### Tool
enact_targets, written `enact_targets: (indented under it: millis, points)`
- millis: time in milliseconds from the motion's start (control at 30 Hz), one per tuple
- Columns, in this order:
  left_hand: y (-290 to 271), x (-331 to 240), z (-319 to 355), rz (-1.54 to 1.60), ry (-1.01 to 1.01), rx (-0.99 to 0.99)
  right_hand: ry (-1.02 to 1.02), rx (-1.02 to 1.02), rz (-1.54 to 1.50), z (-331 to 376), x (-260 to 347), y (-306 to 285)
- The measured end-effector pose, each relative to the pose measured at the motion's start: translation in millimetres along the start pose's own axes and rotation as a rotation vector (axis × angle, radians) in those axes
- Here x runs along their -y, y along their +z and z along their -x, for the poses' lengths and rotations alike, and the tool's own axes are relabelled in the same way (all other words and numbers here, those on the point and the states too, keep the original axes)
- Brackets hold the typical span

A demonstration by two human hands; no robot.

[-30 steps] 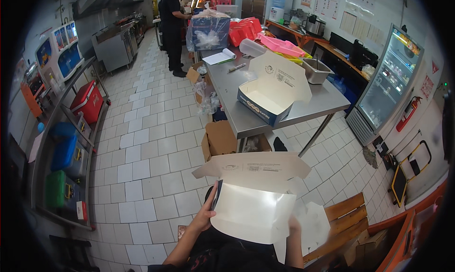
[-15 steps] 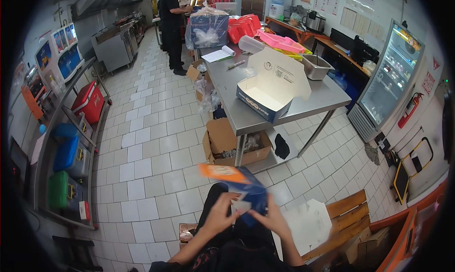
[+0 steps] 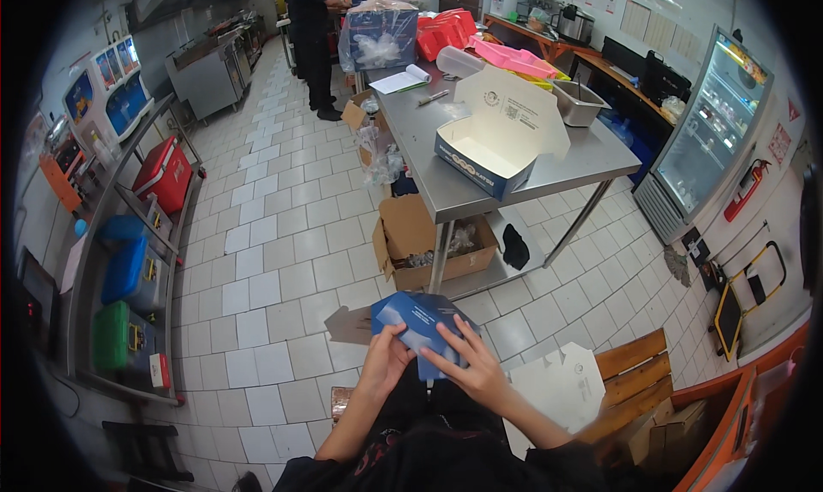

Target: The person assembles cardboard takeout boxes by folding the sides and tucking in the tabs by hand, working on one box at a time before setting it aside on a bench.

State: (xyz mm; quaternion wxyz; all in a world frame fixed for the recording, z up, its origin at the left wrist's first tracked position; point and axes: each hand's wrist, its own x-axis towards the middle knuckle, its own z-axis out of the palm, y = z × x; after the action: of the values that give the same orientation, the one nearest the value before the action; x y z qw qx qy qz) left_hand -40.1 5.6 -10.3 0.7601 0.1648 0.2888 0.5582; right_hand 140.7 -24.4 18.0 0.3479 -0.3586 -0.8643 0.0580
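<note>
White floor tiles run through a kitchen with a steel worktop at far centre, where an assembled blue-and-white box stands with its lid up. Close in, low at centre, both hands hold a blue cardboard box blank: the left hand grips its near left edge with fingers closed, the right hand presses spread fingers on top. A flat white blank lies to the right.
</note>
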Motion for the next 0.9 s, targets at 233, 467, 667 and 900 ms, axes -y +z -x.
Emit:
enact_targets:
  millis: [233, 467, 667, 900]
  points:
    - [5, 2, 8, -0.017, 0.091, -0.141, 0.009, -0.354, -0.376, 4, 3, 18]
    - [17, 11, 16, 0.05, 0.101, -0.209, 0.17, -0.184, -0.025, -13, 28, 12]
    - [23, -9, 18, -0.046, 0.194, -0.155, 0.066, -0.126, -0.136, -9, 31, 10]
    - [25, 2, 15, -0.026, 0.174, -0.181, 0.112, -0.17, -0.193, -12, 25, 7]
